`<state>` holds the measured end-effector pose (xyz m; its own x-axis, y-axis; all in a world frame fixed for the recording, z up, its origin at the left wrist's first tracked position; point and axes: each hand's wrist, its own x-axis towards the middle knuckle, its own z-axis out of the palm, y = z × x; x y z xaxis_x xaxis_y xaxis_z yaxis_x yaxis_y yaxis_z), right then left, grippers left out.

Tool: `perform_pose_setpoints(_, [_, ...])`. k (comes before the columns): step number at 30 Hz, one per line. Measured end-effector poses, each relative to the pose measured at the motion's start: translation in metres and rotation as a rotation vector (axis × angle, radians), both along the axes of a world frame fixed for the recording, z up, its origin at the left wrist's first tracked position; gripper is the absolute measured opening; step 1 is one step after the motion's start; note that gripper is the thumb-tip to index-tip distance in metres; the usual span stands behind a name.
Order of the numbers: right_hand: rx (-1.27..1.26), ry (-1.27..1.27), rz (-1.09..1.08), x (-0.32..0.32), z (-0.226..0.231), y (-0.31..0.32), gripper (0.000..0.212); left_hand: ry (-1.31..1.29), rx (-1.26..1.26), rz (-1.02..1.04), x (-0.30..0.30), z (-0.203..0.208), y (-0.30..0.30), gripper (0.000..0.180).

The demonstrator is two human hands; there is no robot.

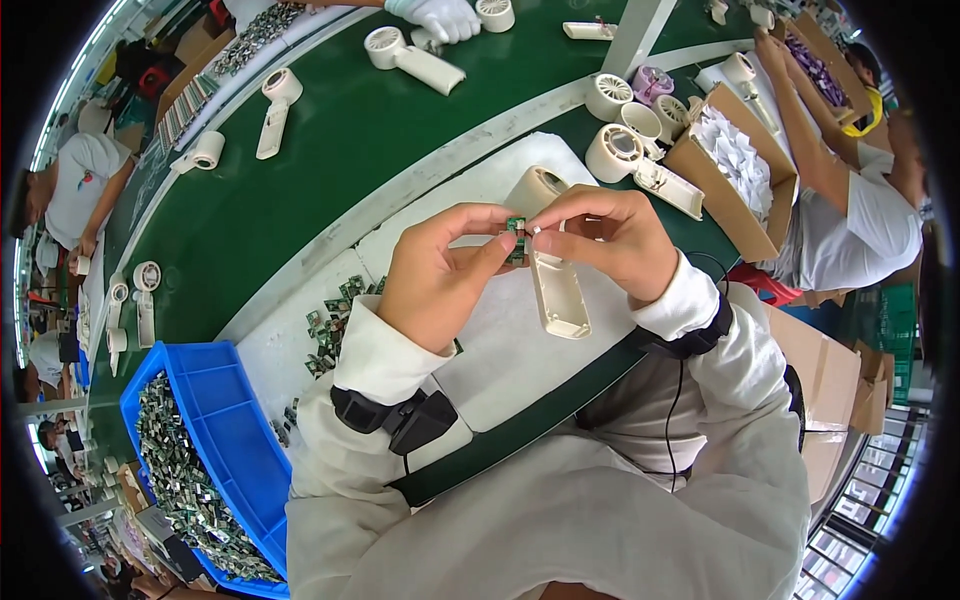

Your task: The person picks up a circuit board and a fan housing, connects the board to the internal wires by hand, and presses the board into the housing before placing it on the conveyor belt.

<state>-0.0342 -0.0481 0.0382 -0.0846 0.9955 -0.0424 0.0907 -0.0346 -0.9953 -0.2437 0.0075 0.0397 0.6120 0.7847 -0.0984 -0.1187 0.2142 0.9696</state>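
Note:
Between the thumb and fingertips of my left hand (437, 268) is a small green circuit board (516, 226), held upright above the work mat. My right hand (618, 240) pinches a tiny white connector (537, 230) close beside the board; whether the two touch is too small to tell. Below my right hand lies a cream handheld-fan housing (560, 297), its round head away from me and its hollow handle toward me. My fingers cover part of it. Loose circuit boards (326, 338) are scattered on the mat left of my left wrist.
A blue bin (225, 420) full of circuit boards stands at my left. Beyond the white mat (480, 375), a green conveyor (330, 170) carries fan housings. More fan parts (615, 150) and a cardboard box (727, 165) of white pieces sit at right. Co-workers flank the line.

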Motion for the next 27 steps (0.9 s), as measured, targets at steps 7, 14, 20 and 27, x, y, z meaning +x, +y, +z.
perform_pose_setpoints(7, [0.088, -0.226, -0.035, -0.001, 0.009, -0.001, 0.011, 0.012, 0.030, 0.019, 0.002, -0.003, -0.001, 0.020])
perform_pose_setpoints(14, [0.180, -0.380, -0.032, 0.001, 0.012, 0.002, 0.013, 0.096, 0.140, 0.056, 0.002, 0.000, -0.003, 0.023])
perform_pose_setpoints(20, [0.272, -0.503, -0.124, 0.003, 0.011, 0.002, 0.013, 0.067, 0.152, 0.083, 0.007, -0.001, -0.010, 0.021])
perform_pose_setpoints(27, [0.446, -0.528, -0.171, -0.009, 0.005, -0.003, 0.014, 0.100, 0.308, 0.178, 0.011, -0.008, -0.014, 0.023])
